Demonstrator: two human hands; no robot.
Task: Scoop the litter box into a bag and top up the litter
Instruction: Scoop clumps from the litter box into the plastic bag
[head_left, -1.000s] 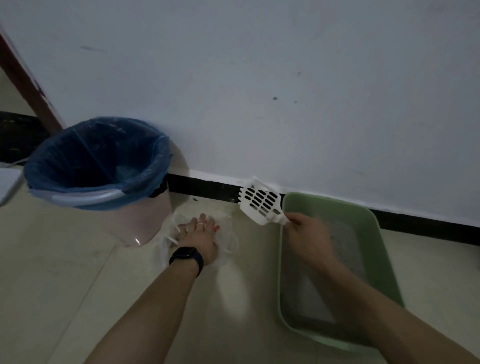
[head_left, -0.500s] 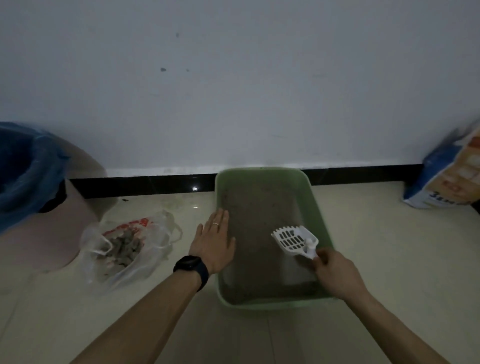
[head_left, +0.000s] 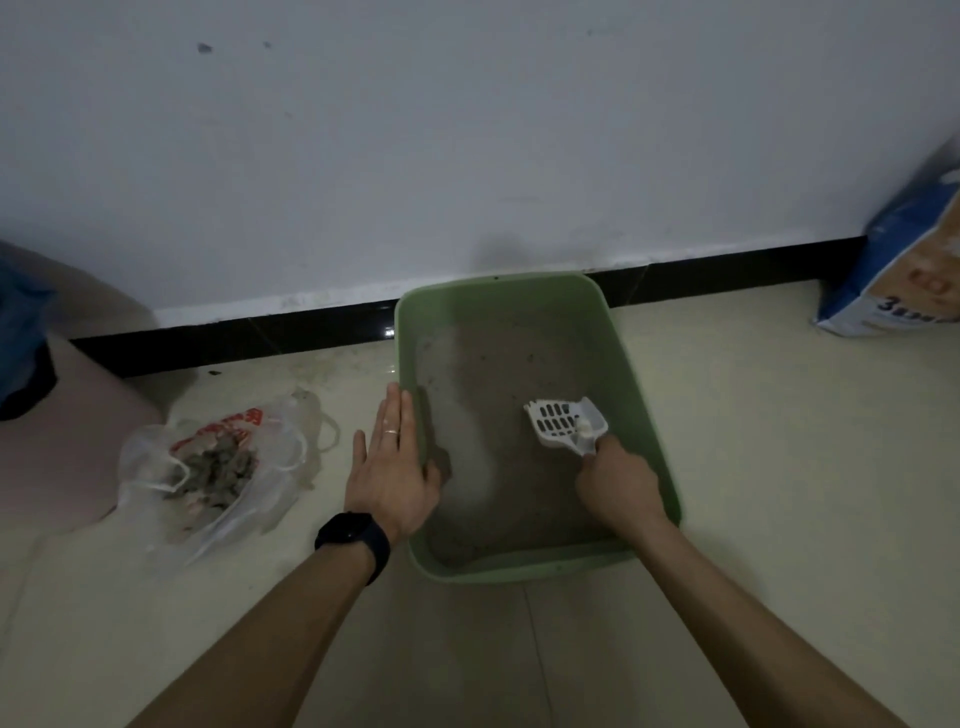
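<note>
A green litter box (head_left: 649, 415) with grey-brown litter stands on the floor against the wall. My right hand (head_left: 618, 483) grips the handle of a white slotted scoop (head_left: 563, 423), held over the litter in the box's right half. My left hand (head_left: 392, 462) lies flat with straight fingers on the box's left rim. To the left of the box, a clear plastic bag (head_left: 218, 473) with red print lies on the floor, holding scooped grey clumps.
A pink bin with a blue liner (head_left: 47, 415) stands at the far left by the wall. A blue and white litter sack (head_left: 904, 265) leans at the far right. The wall and black skirting run close behind the box.
My left hand left the plastic bag and came to the box's left rim. My right hand carried the scoop from beside the bag into the box. The view swung right.
</note>
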